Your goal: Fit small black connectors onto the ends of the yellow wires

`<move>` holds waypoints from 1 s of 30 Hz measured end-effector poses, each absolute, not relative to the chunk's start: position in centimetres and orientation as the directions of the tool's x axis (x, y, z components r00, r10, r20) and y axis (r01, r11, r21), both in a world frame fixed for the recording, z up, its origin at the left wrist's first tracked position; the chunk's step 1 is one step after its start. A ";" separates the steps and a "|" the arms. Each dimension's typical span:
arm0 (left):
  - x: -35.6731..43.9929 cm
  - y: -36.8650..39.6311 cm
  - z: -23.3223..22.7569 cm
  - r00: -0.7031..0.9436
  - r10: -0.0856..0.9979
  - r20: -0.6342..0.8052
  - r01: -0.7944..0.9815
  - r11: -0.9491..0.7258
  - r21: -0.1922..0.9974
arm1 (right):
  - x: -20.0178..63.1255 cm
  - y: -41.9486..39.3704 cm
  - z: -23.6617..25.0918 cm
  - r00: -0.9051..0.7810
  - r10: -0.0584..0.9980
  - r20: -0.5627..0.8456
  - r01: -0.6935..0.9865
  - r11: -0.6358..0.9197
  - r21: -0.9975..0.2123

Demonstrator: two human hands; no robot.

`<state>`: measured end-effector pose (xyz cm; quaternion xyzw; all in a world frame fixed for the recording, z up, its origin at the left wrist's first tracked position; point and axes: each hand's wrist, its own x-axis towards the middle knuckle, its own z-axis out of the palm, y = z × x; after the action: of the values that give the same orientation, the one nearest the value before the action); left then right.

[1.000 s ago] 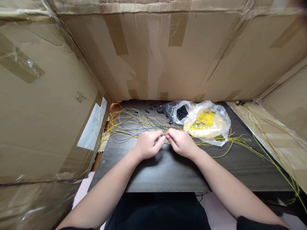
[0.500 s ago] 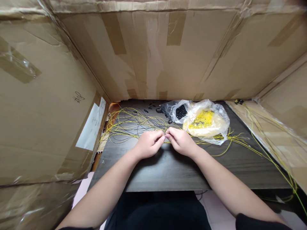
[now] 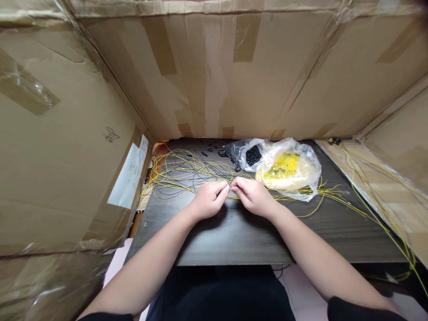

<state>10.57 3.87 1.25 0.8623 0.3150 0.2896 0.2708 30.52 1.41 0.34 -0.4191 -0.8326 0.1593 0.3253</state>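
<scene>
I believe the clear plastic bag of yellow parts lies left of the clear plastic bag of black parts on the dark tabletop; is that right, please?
Wrong side: in the head view, the clear plastic bag of yellow parts lies right of the bag of black parts, on the dark tabletop.

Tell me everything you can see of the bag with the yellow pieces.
The bag is thin, see-through plastic, crumpled and slumped, with many small yellow pieces inside. It lies on the dark table, beyond and to the right of the right hand. Its near edge overlaps yellow wires; its left side meets a bag of black pieces.
</scene>
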 end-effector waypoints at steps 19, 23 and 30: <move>10.5 3.9 1.2 0.572 0.739 0.356 0.401 -0.631 0.664 | 30.0 1.1 0.3 -0.457 0.626 0.632 0.713 0.683 -0.160; 10.5 3.9 1.4 0.566 0.744 0.357 0.422 -0.632 0.650 | 30.1 0.9 0.4 -0.408 0.637 0.654 0.693 0.682 -0.232; 10.4 3.9 1.6 0.586 0.720 0.370 0.399 -0.655 0.642 | 29.8 0.6 1.0 -0.330 0.673 0.662 0.631 0.679 -0.375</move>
<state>10.44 3.90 1.58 0.8532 0.3279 0.3151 0.2552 29.82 0.56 0.99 -0.3999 -0.8151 0.0246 0.4184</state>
